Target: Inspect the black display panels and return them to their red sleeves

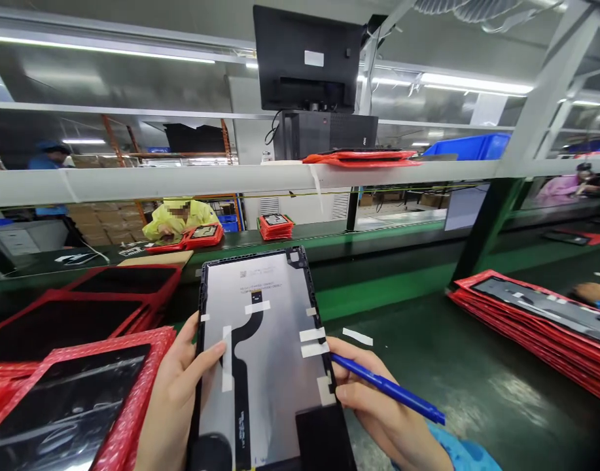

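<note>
I hold a tablet display panel upright in front of me, its grey metal back facing me, with a black flex cable and several white tape strips on it. My left hand grips its left edge, thumb pressed on a vertical tape strip. My right hand supports the right edge and pinches a blue pen, whose tip touches the panel near two tape strips.
Red bubble-wrap trays with black panels lie at my left; a stack of red trays with panels lies at the right on the green conveyor. A monitor sits on the shelf above. A person in yellow works across the line.
</note>
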{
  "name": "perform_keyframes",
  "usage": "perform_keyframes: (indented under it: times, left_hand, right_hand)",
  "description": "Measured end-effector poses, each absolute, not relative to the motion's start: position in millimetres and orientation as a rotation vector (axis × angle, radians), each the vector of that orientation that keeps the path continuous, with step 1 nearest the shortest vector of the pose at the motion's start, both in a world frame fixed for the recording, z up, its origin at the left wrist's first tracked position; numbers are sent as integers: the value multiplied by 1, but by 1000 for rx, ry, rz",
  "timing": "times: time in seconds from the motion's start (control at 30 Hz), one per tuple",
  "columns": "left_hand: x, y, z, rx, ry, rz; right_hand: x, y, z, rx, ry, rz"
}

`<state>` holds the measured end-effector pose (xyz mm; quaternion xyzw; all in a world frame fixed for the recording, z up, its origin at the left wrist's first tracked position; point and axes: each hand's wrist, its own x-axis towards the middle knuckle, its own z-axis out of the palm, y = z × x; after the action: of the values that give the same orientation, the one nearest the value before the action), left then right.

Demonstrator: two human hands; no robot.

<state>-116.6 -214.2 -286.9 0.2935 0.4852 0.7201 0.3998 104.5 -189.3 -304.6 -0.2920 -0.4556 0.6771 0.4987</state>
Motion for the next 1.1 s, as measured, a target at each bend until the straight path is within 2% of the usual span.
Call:
perform_keyframes:
  times: [0.33,0.47,0.8,1.1]
  left_hand:
    - [-104,-221,-287,860,1237,1809]
    - [-96,-226,-288,890,1364,1836]
    - [-108,-217,-288,860,1271,1812]
    - [-119,-210,-297,833,1193,1804]
  right_hand:
    - [102,-175,-302,-846,-1622,1212]
    - [98,-168,-308,-895,-1613,1142]
    - [99,-173,-307,-827,-1570,1208]
    - [104,-173,-333,-894,-1285,1227]
